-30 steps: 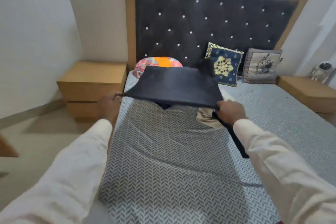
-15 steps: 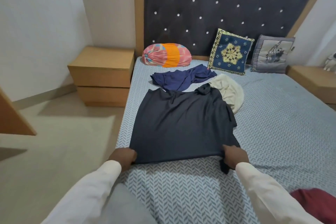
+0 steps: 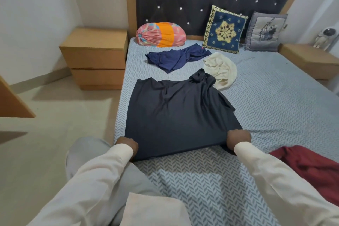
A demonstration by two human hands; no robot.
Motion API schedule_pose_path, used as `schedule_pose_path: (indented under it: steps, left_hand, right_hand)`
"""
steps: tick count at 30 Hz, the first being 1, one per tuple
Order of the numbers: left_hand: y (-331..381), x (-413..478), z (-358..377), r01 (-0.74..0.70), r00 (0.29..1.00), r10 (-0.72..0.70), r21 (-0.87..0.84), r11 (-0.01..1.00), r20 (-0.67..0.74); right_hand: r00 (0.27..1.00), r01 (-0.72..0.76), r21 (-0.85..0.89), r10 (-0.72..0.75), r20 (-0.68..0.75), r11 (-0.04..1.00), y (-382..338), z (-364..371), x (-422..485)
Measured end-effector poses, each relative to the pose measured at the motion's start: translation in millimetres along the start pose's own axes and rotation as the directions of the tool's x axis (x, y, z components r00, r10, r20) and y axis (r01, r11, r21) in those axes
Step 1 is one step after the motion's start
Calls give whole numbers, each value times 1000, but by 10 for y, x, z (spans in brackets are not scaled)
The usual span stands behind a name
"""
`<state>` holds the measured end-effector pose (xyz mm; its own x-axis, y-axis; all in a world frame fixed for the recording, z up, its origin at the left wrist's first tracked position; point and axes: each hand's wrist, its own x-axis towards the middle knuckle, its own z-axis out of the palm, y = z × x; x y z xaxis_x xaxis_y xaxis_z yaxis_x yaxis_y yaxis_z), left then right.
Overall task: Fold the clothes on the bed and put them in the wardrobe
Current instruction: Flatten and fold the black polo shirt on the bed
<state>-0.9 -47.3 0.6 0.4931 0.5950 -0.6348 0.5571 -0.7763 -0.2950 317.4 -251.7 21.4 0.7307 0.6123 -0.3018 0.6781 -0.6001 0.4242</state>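
A dark navy garment [image 3: 176, 113] lies spread flat on the bed [image 3: 275, 108], its far end bunched near the top. My left hand [image 3: 128, 143] grips its near left corner and my right hand [image 3: 238, 137] grips its near right corner. Beyond it lie a crumpled blue garment [image 3: 176, 58] and a cream garment [image 3: 222, 69]. A dark red garment [image 3: 311, 167] lies at the bed's near right, partly behind my right sleeve.
A pink and orange bolster [image 3: 161, 35], a blue patterned cushion [image 3: 225, 30] and a grey cushion [image 3: 266, 32] lean against the tufted headboard. Wooden nightstands stand at the left [image 3: 95, 57] and right [image 3: 308, 60]. A wooden edge [image 3: 12, 101] juts in at the far left.
The dark garment was held up in the air, then came down flat onto the bed. Both hands pulled its near edge toward me and still hold the corners.
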Motion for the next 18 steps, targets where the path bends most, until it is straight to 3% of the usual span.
schedule_pose_path:
  steps: [4, 6, 8, 10, 12, 14, 16, 18]
  left_hand:
    - [-12, -50, 45, 19, 997, -14, -56, 998, 81]
    - [9, -68, 17, 5, 991, 10, -108, 994, 136]
    - [60, -38, -39, -40, 979, 71, -164, 986, 191]
    - [96, 8, -70, -96, 965, 150, -242, 965, 215]
    - [137, 143, -75, -102, 973, 192, -502, 859, 131]
    - [212, 266, -186, -171, 983, 171, -634, 754, -62]
    - [343, 377, -298, -276, 955, 162, -549, 789, -247]
    - [567, 433, -368, -355, 916, 207, -456, 816, -344]
  right_hand:
    - [996, 45, 8, -45, 74, 999, -87, 77, -211]
    - [967, 95, 39, -102, 233, 995, -112, 109, -288]
    - [896, 67, 221, -156, 416, 973, -67, 146, -278]
    - [861, -72, 492, -195, 470, 868, 35, 254, -226]
    - [921, -232, 709, -85, 381, 666, 179, 422, -166]
    - [939, -343, 800, 213, 271, 493, 278, 682, -73]
    - [904, -398, 798, 342, 257, 452, 249, 855, -48]
    - [879, -435, 830, 364, 307, 349, 154, 948, 43]
